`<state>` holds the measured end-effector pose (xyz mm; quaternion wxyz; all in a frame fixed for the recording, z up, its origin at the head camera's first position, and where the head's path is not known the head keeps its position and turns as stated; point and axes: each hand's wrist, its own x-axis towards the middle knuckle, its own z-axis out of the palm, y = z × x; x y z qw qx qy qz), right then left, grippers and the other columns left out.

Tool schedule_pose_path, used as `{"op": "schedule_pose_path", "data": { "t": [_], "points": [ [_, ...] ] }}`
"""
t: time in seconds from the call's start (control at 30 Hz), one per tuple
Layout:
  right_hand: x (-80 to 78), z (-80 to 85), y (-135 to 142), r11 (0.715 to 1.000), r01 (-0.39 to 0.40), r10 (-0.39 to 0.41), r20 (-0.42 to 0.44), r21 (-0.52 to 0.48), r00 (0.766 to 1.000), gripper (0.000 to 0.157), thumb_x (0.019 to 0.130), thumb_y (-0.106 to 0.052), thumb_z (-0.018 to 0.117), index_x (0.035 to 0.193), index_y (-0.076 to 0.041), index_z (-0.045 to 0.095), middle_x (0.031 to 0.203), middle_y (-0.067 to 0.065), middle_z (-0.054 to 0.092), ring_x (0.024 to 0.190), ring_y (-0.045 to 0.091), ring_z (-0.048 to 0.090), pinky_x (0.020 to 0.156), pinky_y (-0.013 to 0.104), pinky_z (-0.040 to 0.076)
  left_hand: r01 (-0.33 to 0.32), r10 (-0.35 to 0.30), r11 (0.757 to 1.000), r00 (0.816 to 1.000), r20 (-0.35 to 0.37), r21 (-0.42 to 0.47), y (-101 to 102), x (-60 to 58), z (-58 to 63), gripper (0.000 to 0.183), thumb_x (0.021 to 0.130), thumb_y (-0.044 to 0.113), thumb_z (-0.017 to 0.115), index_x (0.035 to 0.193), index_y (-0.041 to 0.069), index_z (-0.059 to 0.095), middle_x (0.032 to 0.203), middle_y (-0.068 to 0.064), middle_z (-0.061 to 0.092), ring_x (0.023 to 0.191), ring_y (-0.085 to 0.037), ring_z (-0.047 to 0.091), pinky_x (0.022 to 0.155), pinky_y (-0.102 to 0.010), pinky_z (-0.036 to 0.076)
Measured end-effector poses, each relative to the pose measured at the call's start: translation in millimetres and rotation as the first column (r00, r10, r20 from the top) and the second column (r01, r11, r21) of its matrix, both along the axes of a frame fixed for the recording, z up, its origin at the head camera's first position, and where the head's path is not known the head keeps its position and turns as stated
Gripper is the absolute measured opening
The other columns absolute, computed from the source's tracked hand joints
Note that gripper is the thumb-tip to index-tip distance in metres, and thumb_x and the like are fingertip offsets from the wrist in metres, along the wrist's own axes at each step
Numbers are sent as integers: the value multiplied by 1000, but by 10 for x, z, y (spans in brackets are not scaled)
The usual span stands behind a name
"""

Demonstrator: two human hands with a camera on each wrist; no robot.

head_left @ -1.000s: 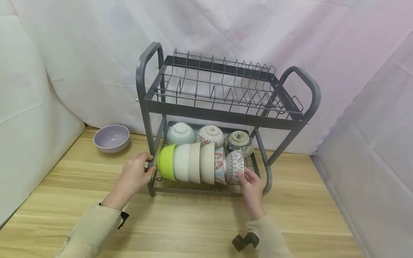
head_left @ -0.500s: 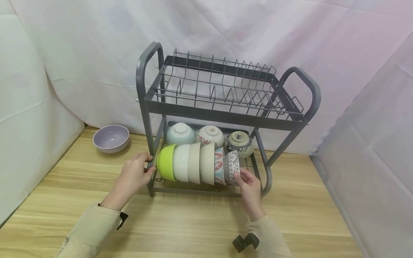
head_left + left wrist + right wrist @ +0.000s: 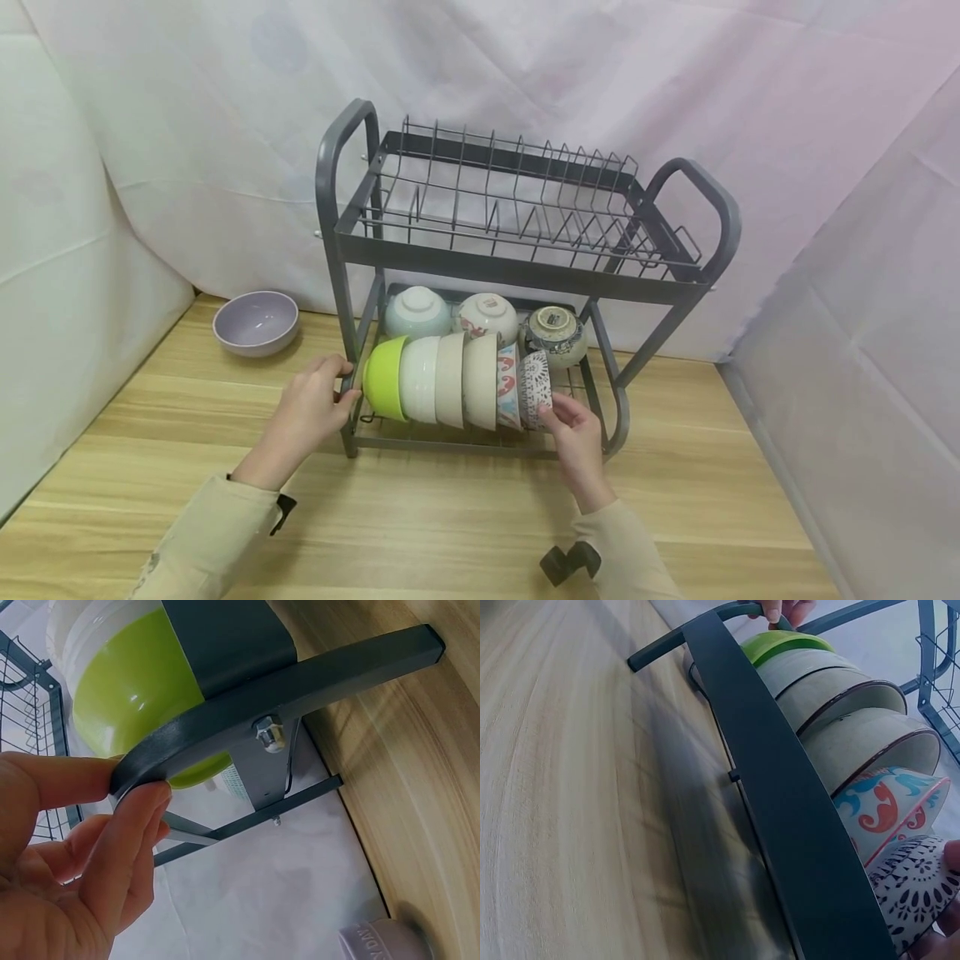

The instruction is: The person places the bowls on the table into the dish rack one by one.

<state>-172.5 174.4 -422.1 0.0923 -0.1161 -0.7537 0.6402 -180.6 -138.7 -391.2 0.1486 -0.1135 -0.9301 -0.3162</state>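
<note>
A two-tier dark grey dish rack (image 3: 480, 265) stands on the wooden table. My left hand (image 3: 311, 406) pinches its front left post (image 3: 225, 709) between thumb and fingers. On the lower tier, a front row of bowls lies on edge: a lime green bowl (image 3: 384, 381), a white one (image 3: 418, 380), two beige ones (image 3: 481, 382) and one with red-and-blue swirls (image 3: 507, 385). At the row's right end, my right hand (image 3: 577, 442) grips a black-and-white patterned bowl (image 3: 535, 385) by its rim, touching or nearly touching the swirl bowl.
Behind the row, a pale blue bowl (image 3: 417, 310), a white bowl with red decoration (image 3: 488, 315) and a dark-patterned bowl (image 3: 555, 335) sit upside down. A lilac bowl (image 3: 257, 323) stands upright left of the rack. The upper tier carries wire dividers (image 3: 491, 218).
My right hand has moved slightly left, bringing the black-and-white patterned bowl against the row's end and tilting it more on edge. The left hand keeps its hold on the post.
</note>
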Motion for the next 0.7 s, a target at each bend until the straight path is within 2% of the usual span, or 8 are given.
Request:
{"op": "schedule_pose_path", "data": {
  "t": [0.2,0.33,0.53,0.6,0.7],
  "points": [
    [6,7,18,999,-33,33,25,17,999,28,83,-3,59,109,8,58,103,13,63,84,5,58,75,19,47,0,0,1000,1000,-4,-21,6,6,10,25,74,-4,67,96,-9,55,95,-26,58,69,-31,62,57,-36,53],
    [19,-5,21,994,-82,81,20,66,997,29,86,-5,58,112,6,57,109,18,61,94,14,60,80,24,47,-5,5,1000,1000,1,-24,2,-2,7,25,74,-3,67,96,-9,55,95,-25,58,70,-31,62,58,-36,53],
    [72,-3,107,982,-155,155,16,111,988,46,79,0,64,122,2,50,121,20,54,112,30,52,96,37,41,9,-9,1000,1000,9,-14,-6,-1,10,25,75,-3,67,96,-9,54,96,-26,58,68,-31,63,57,-35,53],
    [107,20,154,979,-173,175,-12,109,984,49,77,3,65,123,2,49,123,20,53,116,30,50,100,37,37,14,-14,1000,1000,10,-12,-6,-1,12,25,75,-3,66,96,-9,54,96,-26,58,68,-31,63,56,-35,53],
    [172,73,234,980,-172,183,-112,105,977,47,77,6,63,121,6,49,122,18,55,112,18,53,98,29,38,15,-15,1000,1000,12,-14,-5,-4,7,25,75,-3,66,96,-9,54,96,-26,58,68,-31,63,57,-35,53]
  ]
}}
